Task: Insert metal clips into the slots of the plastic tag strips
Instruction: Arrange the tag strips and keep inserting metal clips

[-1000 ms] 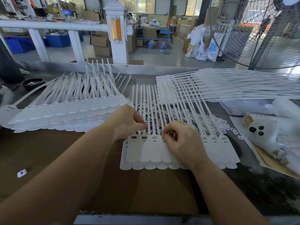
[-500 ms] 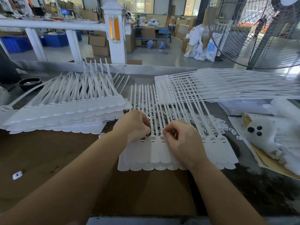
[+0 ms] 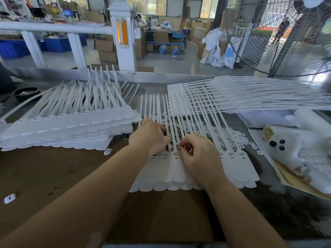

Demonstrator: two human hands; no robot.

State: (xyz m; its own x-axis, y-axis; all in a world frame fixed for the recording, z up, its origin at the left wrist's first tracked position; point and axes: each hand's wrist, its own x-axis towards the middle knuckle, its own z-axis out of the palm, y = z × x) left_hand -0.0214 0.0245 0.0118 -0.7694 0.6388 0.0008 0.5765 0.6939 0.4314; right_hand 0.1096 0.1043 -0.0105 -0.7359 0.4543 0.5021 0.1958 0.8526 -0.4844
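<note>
Tag strips (image 3: pixel 176 169) lie flat on surface (image 3: pixel 53 176), under both hands. Left hand (image 3: pixel 150 136) and right hand (image 3: pixel 198 154) curled, fingers (image 3: pixel 180 146) pinching at slots; clips too small to see.

Left hand (image 3: pixel 150 136): bare, no glove, no ring.
Right hand (image 3: pixel 198 156): bare, no glove, short nails.
Forearms: both bare, no sleeves or watch in view.

A single wide-angle head camera looks forward and down from the person's own eye line, close over the workbench (image 3: pixel 53 176). Both forearms enter from the bottom edge. Beyond the bench's far rail (image 3: pixel 161 76) it takes in the factory floor, with strong edge distortion.
</note>
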